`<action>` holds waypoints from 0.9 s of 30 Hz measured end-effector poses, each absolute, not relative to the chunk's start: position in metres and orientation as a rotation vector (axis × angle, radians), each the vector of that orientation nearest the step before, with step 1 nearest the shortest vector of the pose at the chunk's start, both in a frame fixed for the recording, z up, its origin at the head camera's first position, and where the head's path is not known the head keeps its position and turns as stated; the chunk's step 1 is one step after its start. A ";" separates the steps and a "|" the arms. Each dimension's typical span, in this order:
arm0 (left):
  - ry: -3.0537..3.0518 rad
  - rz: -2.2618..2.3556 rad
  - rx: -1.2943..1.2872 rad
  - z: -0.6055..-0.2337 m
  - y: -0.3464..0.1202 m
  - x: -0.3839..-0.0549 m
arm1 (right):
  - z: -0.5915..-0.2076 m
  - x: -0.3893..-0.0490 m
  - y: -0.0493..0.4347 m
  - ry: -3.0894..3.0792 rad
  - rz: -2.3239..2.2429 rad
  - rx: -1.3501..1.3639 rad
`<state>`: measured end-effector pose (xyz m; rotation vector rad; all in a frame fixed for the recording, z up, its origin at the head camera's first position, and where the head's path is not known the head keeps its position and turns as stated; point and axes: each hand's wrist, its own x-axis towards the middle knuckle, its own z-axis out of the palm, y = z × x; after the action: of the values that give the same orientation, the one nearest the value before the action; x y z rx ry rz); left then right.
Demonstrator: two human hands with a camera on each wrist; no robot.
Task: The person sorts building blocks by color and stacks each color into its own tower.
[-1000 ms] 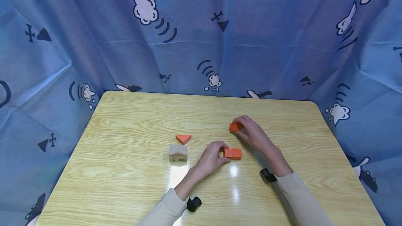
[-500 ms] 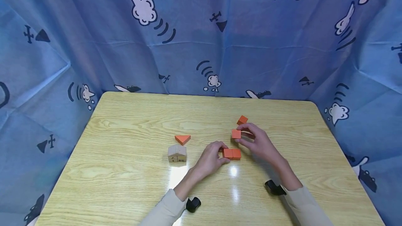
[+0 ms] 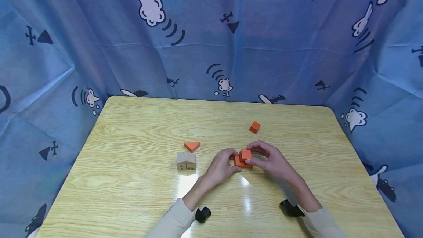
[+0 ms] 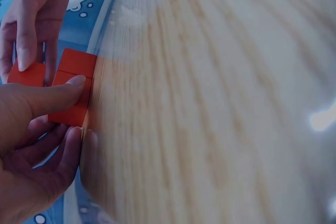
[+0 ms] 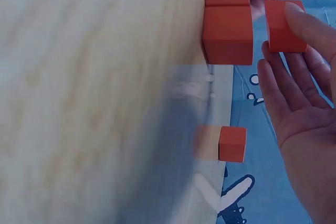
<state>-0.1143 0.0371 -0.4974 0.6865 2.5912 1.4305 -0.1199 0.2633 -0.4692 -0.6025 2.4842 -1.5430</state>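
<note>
Two orange-red cubes sit side by side on the wooden table, where my left hand pinches the left cube between thumb and fingers. The right cube is flush against it. Above the pair, my right hand pinches a third orange-red cube. In the right wrist view a gap shows between this held cube and the pair. From the head it overlaps the seam of the two lower cubes. My right thumb and fingers cover part of the right cube in the head view.
A lone orange-red cube stands farther back on the table. To the left lie an orange triangular block and a pale wooden block group shaped like a house. A blue patterned curtain surrounds the table's back and sides.
My right hand has brought one cube from the back toward me, over the pair. The other cube at the back has come into sight. My left hand stays on its cube.
</note>
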 end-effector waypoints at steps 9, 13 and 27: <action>2.618 1.423 0.705 -0.498 0.037 -0.115 | -0.478 -0.115 0.255 2.542 -1.475 -0.668; 2.629 1.420 0.716 -0.498 0.037 -0.116 | -0.480 -0.114 0.254 2.533 -1.484 -0.659; 2.610 1.415 0.745 -0.497 0.037 -0.116 | -0.485 -0.115 0.252 2.516 -1.502 -0.643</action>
<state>-0.1161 0.0367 -0.4971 0.7448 2.6096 1.4154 -0.1148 0.2522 -0.4849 -0.6430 2.5160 -1.5018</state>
